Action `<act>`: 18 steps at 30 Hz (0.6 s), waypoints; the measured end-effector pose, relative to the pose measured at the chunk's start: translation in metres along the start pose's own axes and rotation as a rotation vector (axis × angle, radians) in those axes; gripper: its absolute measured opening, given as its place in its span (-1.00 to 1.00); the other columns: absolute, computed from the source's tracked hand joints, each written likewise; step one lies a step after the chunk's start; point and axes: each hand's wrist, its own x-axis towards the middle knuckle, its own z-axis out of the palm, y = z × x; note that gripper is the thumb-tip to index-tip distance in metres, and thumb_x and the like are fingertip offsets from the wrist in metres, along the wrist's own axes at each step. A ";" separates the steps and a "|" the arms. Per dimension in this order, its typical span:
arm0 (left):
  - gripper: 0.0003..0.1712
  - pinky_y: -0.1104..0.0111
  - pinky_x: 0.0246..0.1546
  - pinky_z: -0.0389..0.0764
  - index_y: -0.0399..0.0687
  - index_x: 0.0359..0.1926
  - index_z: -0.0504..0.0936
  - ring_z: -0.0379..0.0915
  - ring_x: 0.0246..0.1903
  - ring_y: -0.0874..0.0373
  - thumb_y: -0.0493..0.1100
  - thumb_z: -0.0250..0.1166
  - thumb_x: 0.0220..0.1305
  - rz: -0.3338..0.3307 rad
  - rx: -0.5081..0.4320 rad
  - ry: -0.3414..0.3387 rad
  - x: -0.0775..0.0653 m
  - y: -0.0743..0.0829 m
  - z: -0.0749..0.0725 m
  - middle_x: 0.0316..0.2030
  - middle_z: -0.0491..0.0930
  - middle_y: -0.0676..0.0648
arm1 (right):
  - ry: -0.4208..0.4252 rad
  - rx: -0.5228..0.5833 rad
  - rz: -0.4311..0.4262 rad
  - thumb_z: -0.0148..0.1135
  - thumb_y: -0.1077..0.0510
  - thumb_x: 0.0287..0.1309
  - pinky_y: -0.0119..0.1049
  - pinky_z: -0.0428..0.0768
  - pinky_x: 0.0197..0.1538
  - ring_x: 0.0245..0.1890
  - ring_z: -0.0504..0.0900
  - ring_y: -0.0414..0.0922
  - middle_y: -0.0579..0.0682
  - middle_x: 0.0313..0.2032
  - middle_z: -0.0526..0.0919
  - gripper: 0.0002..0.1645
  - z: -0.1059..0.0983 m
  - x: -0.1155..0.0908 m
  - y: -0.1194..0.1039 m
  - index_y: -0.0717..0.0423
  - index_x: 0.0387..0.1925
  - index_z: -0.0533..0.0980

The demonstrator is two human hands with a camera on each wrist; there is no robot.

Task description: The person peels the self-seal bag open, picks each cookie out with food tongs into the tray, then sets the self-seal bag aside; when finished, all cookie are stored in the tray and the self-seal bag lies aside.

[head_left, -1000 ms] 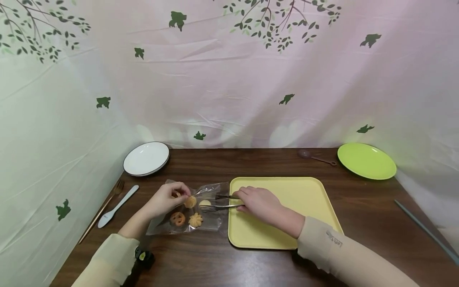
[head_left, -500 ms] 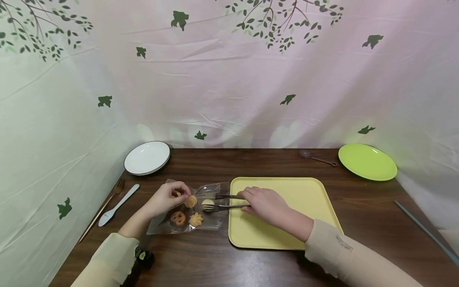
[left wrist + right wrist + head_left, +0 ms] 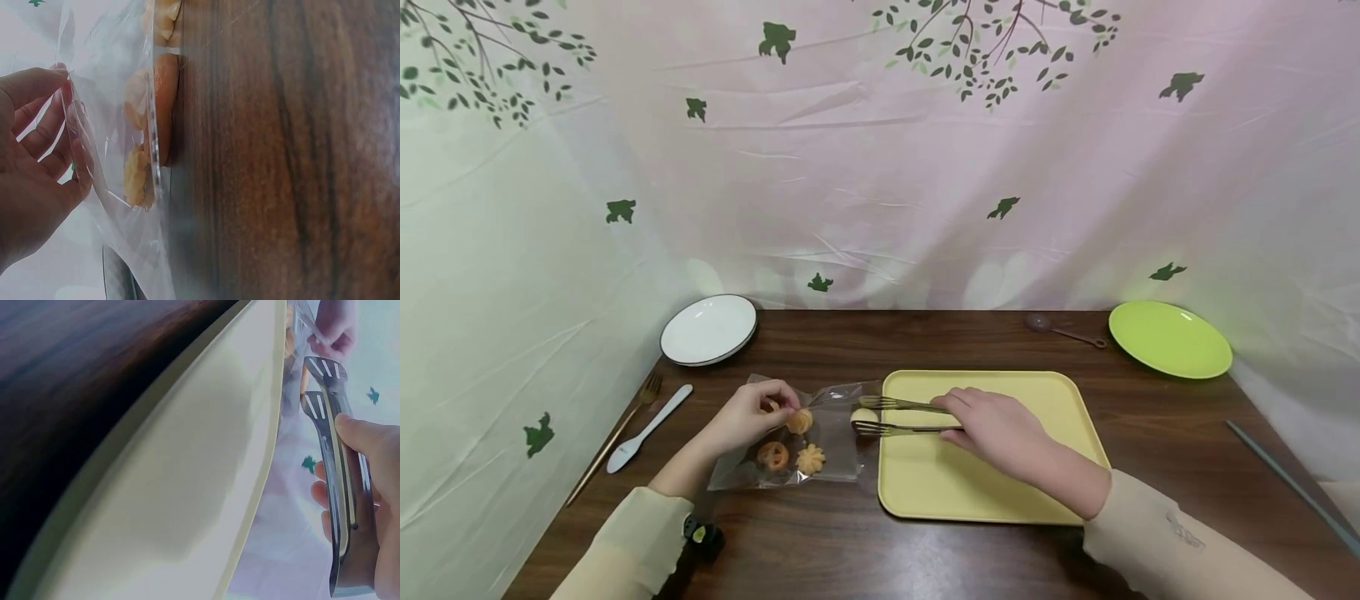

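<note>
Silver-metal tongs [image 3: 913, 429] gripped by your right hand [image 3: 992, 427] clasp a round pale cookie [image 3: 865, 415]; your left hand [image 3: 752, 415] pinches the clear-plastic bag [image 3: 841, 458], likely steadying it.

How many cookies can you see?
5 show: a pale one between the tongs; in the bag, a pretzel and a flower in front, a ridged one behind, the last one partly hidden by the left hand. More may be hidden.

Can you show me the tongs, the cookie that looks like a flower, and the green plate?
Tongs [image 3: 360, 503]: right wrist view, on one of the metal arms.
Flower-shaped cookie [image 3: 810, 459]: head view, on the middle of its top.
Green plate [image 3: 1170, 339]: head view, on its bare middle.
</note>
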 end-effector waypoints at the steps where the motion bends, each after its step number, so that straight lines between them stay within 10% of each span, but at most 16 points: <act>1: -0.96 0.24 -0.25 0.49 -0.03 -0.27 0.62 0.45 -0.28 0.17 -0.20 0.27 0.25 0.002 -0.006 0.001 0.000 0.000 0.000 -0.32 0.58 0.06 | 0.001 -0.003 0.012 0.30 -0.12 0.12 -0.24 0.59 -0.22 -0.14 0.62 -0.20 -0.18 -0.12 0.62 -0.52 -0.001 -0.003 0.003 -0.08 0.05 0.50; 18: -0.95 0.27 -0.24 0.50 -0.02 -0.28 0.62 0.46 -0.27 0.18 -0.16 0.26 0.27 0.020 0.016 -0.006 0.002 -0.005 0.000 -0.32 0.59 0.11 | 0.022 -0.025 0.189 0.39 -0.06 0.02 -0.12 0.59 -0.28 -0.14 0.65 -0.10 -0.10 -0.13 0.66 -0.48 0.002 -0.040 0.051 -0.05 0.04 0.51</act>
